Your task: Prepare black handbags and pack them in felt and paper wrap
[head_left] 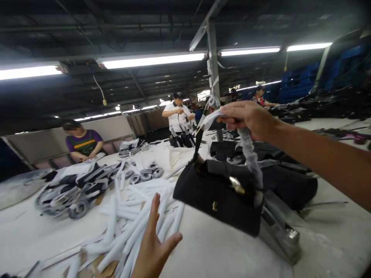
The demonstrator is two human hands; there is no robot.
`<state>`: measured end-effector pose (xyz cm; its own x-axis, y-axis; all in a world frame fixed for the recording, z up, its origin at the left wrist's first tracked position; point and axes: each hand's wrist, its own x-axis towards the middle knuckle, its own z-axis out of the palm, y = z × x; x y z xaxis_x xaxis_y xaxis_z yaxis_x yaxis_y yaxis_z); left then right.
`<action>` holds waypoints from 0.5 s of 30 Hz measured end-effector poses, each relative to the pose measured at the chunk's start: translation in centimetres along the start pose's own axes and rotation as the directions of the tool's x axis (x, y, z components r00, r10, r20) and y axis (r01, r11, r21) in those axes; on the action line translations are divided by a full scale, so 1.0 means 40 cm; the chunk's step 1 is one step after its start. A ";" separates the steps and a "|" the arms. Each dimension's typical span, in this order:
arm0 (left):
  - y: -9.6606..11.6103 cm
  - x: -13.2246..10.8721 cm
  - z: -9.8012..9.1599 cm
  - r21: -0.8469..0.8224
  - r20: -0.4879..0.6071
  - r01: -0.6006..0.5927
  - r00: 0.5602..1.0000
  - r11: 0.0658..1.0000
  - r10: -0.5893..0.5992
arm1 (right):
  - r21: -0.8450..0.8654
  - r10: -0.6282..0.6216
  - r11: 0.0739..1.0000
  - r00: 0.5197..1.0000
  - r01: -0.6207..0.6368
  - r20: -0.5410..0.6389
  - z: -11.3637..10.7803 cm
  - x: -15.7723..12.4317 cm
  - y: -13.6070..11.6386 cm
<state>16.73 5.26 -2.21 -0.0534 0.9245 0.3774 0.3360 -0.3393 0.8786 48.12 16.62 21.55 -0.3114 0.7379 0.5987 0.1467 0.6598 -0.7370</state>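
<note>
A black handbag (220, 197) with gold-coloured hardware hangs tilted over the white table, right of centre. My right hand (246, 117) is closed on its handle, which is wrapped in pale, translucent material (251, 154). Down at the lower centre, my left hand (156, 239) is open, fingers apart and holding nothing. It is left of the bag and not touching it. Beside and beyond my left hand lie long white rolls (130, 231) in a loose pile. Part of the bag's upper edge is in shadow.
Black bags with clear wrapping (290, 181) lie behind the held bag. Coiled straps (146, 173) and a heap of wrapped black straps (78, 189) are on the white table (203, 247) at left. Three people work farther back. A metal post (213, 69) rises behind the bag.
</note>
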 end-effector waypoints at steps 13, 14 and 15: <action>0.022 -0.367 -0.129 0.468 -0.181 0.340 0.940 0.816 -0.288 | 0.410 0.078 0.858 0.866 -0.310 0.493 0.496 -0.227 0.094; 0.049 -0.378 -0.114 0.433 -0.213 0.353 0.934 0.829 -0.286 | 0.407 0.063 0.863 0.864 -0.298 0.499 0.506 -0.231 0.084; 0.074 -0.385 -0.097 0.369 -0.193 0.357 0.933 0.858 -0.305 | 0.403 0.050 0.870 0.864 -0.284 0.502 0.511 -0.233 0.070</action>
<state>14.90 -10.63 -4.29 -0.3338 0.9321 0.1404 0.6166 0.1033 0.7805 32.25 8.70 7.48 -0.7326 0.5993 0.3228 -0.1618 0.3073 -0.9377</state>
